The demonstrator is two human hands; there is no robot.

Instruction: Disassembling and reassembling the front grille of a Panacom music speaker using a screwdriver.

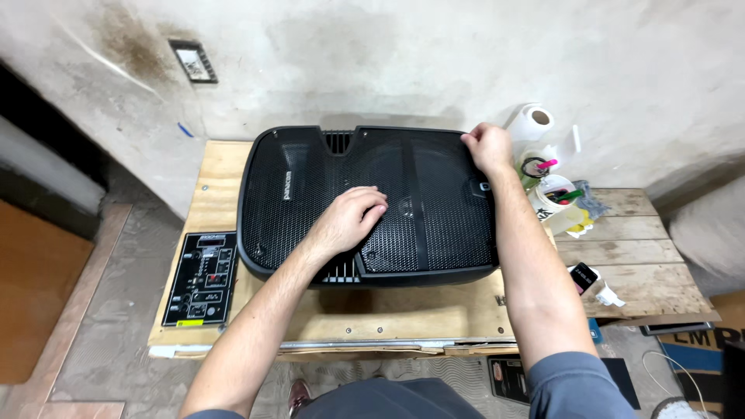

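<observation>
Speaker (434,194): matt black plastic shell, perforated metal grille. Bench (403,314): bare pale plywood, smooth; planks (636,256) weathered, rough. Control panel (200,278): glossy black. Wall (388,62): rough stained plaster.

black mesh-patterned speaker (403,194), pale wooden board (225,178), black control panel (200,279).

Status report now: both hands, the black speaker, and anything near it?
Left hand flat on speaker grille. Right hand grips its far right corner. Control panel lies left; paper roll, cups right.
</observation>
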